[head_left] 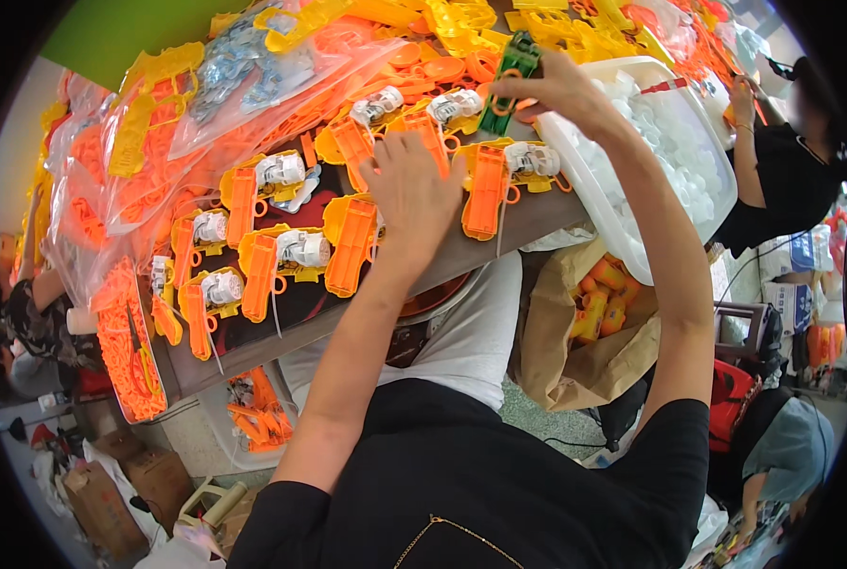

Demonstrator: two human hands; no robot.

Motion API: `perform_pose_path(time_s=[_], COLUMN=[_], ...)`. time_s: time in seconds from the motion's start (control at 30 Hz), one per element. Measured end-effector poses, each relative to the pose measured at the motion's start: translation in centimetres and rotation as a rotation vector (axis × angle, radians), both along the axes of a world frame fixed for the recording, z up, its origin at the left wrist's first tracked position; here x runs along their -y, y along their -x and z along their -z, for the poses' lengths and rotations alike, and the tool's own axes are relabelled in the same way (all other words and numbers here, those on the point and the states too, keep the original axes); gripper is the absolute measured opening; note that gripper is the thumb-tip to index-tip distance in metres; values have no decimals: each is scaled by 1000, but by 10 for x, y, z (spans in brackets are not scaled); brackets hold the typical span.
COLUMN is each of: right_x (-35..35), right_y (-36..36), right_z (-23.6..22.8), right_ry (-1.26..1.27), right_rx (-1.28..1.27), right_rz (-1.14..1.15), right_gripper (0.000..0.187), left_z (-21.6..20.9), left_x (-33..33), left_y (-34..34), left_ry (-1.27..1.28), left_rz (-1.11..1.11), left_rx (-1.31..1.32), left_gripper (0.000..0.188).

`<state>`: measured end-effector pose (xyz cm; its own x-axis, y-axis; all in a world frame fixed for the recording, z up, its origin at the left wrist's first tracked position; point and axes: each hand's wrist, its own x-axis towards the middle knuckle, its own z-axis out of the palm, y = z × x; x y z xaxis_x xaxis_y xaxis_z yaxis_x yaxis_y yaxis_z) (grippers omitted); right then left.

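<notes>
My right hand reaches to the far side of the table and grips a green plastic piece with its thumb and fingers. My left hand lies over the half-built toy assemblies, fingers spread and thumb apart; what is beneath its palm is hidden. Around it, several yellow shells carry white mechanisms and orange parts. One such toy assembly lies to the right of my left hand, another toy assembly just to its left. More of them, such as this toy assembly, sit in rows toward the left.
A white tub of translucent pieces stands at the right, above a paper bag holding yellow-orange parts. Plastic bags of orange parts and yellow shells pile up at the back. A narrow box of small orange pieces stands left. Other people are at both sides.
</notes>
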<state>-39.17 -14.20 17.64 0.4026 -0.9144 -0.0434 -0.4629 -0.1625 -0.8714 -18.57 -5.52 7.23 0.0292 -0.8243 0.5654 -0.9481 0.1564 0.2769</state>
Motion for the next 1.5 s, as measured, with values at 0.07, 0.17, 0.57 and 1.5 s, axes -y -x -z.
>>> perform_pose_path(time_s=[0.07,0.17,0.57,1.5], right_x=[12,35,66,51], right_y=[-9,-30,-59,-76], right_z=[-2,2,35,14], right_ry=[98,154,30,228], right_rx=[24,54,-15,82], right_rz=[26,14,11,117], right_gripper=[36,38,38,35], left_z=[3,9,5,15], left_x=[15,35,42,19], left_y=[-17,-29,-14,-110], left_ry=[-103,-223,-244,-275], left_rz=[-10,40,16,-132], left_rx=[52,90,56,-3], left_gripper=[52,50,51,47])
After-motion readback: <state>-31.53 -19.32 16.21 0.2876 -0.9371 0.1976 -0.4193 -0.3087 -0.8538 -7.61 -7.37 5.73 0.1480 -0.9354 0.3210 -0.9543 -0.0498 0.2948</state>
